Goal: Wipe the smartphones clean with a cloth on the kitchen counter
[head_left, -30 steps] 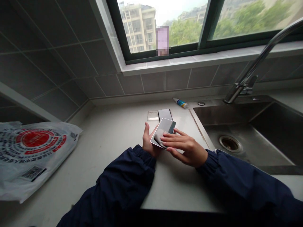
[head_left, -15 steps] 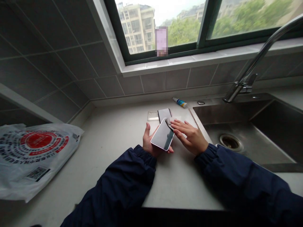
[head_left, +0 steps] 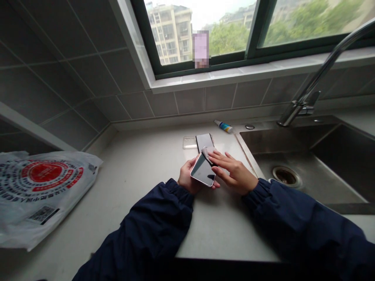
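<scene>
My left hand (head_left: 187, 176) grips a smartphone (head_left: 201, 172) from below and along its left edge, its glossy face turned up and reflecting. Against the phone's upper part my right hand (head_left: 234, 171) presses a small grey cloth (head_left: 208, 153), held under its fingers. Just beyond, a second flat phone-like slab (head_left: 204, 141) with a dark edge lies on the counter, partly hidden by the cloth and the held phone. Beside it on the left is a clear phone case (head_left: 189, 143), partly covered by that slab.
A small tube (head_left: 224, 126) with a white nozzle lies near the back wall. To the right are a steel sink (head_left: 316, 175) and a tall faucet (head_left: 301, 93). A printed plastic bag (head_left: 49, 195) rests at the left of the white counter (head_left: 140, 168).
My left thumb has come in against the phone's edge, and the phone has turned and shifted slightly right. My right hand with the cloth has moved slightly down the phone.
</scene>
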`<state>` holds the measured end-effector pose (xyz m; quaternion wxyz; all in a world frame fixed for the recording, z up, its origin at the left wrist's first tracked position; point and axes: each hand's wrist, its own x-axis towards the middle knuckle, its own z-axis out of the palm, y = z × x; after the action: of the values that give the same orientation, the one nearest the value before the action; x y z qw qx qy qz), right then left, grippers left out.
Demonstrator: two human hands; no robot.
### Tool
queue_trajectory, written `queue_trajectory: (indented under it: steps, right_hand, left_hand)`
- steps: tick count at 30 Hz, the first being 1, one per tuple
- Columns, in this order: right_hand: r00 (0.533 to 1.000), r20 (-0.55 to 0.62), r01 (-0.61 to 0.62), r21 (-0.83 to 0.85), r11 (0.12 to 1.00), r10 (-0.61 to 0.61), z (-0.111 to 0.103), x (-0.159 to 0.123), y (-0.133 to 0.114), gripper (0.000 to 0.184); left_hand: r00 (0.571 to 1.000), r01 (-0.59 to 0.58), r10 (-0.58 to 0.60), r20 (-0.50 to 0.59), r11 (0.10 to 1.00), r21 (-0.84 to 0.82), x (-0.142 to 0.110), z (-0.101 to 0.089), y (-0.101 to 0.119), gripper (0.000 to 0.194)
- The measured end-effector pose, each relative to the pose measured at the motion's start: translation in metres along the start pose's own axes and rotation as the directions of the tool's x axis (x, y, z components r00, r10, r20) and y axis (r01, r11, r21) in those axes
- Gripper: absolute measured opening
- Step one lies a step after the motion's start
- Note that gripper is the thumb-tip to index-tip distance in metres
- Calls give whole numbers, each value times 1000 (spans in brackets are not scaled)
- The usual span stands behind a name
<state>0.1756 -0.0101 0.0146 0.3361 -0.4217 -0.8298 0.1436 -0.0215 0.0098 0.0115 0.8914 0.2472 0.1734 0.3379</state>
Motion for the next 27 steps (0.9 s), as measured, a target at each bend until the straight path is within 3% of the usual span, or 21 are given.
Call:
queue_trajectory:
  steps: [6, 11, 15, 18, 22, 27]
  right_hand:
    - [995, 20, 95, 73, 993, -97, -2, -2, -13, 38]
    - [976, -55, 214, 148, 966, -208, 0, -4, -19, 33]
    - [968, -161, 227, 228, 947, -194, 1, -4, -21, 29]
    - [971, -185, 192, 239, 952, -150, 1, -3, -22, 37]
    - [966, -229, 179, 239, 954, -123, 2, -3, -19, 48]
    - [958, -252, 197, 227, 954, -138, 2, -2, -17, 44]
  left_hand:
    - [984, -80, 67, -166, 994, -72, 6, 0, -3, 61]
    - [972, -221, 214, -100, 973, -70, 7, 6, -4, 63]
    - [982, -168, 164, -93, 985, -38, 4, 7, -2, 65]
    - [978, -190, 186, -91, 981, -28, 3, 7, -1, 61]
    - [968, -239, 235, -86, 970, -36, 3, 7, -1, 49]
    - [976, -192, 189, -110, 981, -22, 2, 5, 4, 30]
